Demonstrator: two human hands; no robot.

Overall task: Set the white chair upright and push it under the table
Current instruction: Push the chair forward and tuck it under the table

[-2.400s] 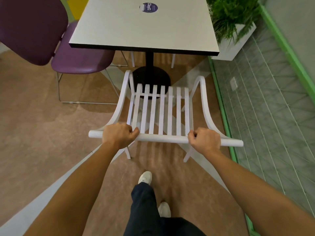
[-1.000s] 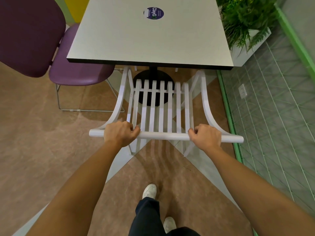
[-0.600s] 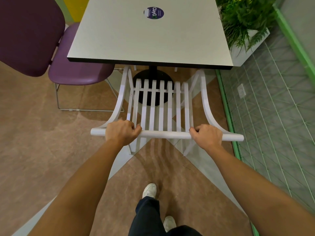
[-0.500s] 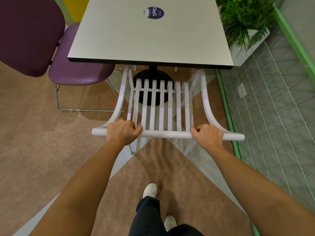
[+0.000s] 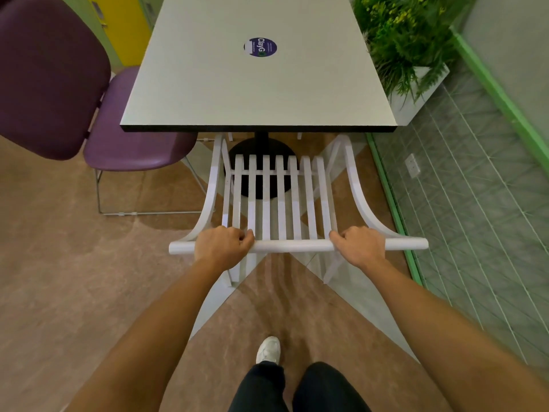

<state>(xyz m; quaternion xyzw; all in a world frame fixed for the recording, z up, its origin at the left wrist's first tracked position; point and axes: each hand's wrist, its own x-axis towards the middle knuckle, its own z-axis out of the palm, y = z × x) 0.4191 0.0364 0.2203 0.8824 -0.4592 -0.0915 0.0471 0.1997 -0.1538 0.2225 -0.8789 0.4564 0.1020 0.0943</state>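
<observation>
Brown floor (image 5: 74, 278) runs under a grey table (image 5: 258, 84), with a green wall (image 5: 475, 218) on the right side. Beside the table on the left sits a purple chair (image 5: 130, 144), and a plant (image 5: 407, 34) stands by the far right corner.

Standing up on its legs, the white chair (image 5: 279, 200) faces the table. Its front tips are just under the table edge, but most of the seat is not yet under.

Curled tight, the left hand (image 5: 221, 246) grips the top rail (image 5: 292, 246) near its left end. Over by the rail's right end, the right hand (image 5: 359, 246) is closed around it the same way.

It looks like the push is partly done. To do it well, both hands should push the same amount, so the chair goes straight and does not turn. Aim it at the black table base (image 5: 261, 150) in the middle. Go slow, since the arms (image 5: 353, 173) pass close under the table edge and could bump it. Keep it off the purple chair on the left. Stop when the seat is tucked in.
</observation>
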